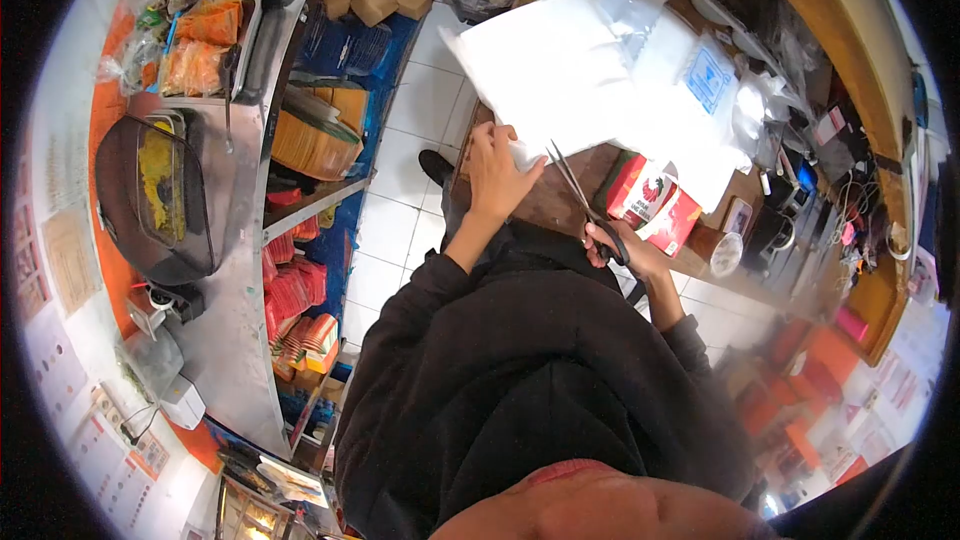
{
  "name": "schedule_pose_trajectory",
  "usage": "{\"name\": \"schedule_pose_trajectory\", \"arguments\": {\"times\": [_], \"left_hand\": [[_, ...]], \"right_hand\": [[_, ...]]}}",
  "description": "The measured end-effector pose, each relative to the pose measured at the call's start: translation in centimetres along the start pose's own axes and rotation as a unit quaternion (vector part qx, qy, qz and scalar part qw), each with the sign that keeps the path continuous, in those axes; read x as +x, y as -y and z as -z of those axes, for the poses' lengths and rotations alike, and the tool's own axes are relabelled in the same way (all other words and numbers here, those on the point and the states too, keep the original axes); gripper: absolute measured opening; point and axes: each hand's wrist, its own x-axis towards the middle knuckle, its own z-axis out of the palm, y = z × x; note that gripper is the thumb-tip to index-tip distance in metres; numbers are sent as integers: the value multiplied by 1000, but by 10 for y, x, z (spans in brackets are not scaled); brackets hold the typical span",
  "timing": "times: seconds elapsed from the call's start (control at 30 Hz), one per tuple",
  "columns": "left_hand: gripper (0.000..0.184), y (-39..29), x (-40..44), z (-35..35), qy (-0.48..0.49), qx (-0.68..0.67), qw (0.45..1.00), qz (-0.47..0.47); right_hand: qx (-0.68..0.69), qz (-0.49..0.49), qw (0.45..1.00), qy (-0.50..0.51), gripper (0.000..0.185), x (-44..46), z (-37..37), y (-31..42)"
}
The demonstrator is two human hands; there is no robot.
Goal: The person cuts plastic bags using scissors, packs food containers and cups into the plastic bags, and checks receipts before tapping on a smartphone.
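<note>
Largest first: long metal counter [225, 340] on the left, stocked shelves [350, 190] under its edge. White tiled floor [385, 230] makes a gap between shelves and brown table [590, 165], dark shoe [435, 166] in it by the table's left edge. Table is crowded: white sheets [545, 60] cover most of the near left part, their left corner reaching the table's left edge. Clear plastic bags with a blue print [708, 80] lie right of them, loose clutter along the far and right sides. Open room is a bare brown strip at the near edge, between the sheets' near side and the body, narrowed on the right by a red and white box [645, 190]. Left hand [495, 175] is at the sheets' near left corner, fingers bent and pinching the edge. Right hand [628, 248] is closed round the handles of the scissors [572, 180], just off the table's near edge, left of the box. Blades are slightly parted, aimed away from the body over the bare strip, tips near the sheets' edge; can't tell if they touch. Smallest: a cup [726, 253] at the near edge, right of the box.
</note>
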Motion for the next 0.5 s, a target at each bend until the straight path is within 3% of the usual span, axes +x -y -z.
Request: {"name": "schedule_pose_trajectory", "arguments": {"times": [0.1, 0.17, 0.3, 0.37, 0.5], "left_hand": [[45, -10, -8, -3, -75, 28, 997, 17], [41, 0, -14, -9, 76, 74, 992, 62], [29, 17, -22, -18, 39, 75, 996, 5], [18, 20, -23, -14, 53, -5, 998, -18], [11, 15, -25, -9, 46, -80, 996, -20]], "right_hand": [[0, 3, 1000, 4, 55, -4, 6, -3], [-8, -4, 1000, 11, 56, -5, 7, -2], [-38, -6, 999, 26, 56, 2, 5, -4], [-29, 1, 999, 34, 55, 11, 6, -12], [1, 6, 999, 42, 54, 26, -1, -12]]}}
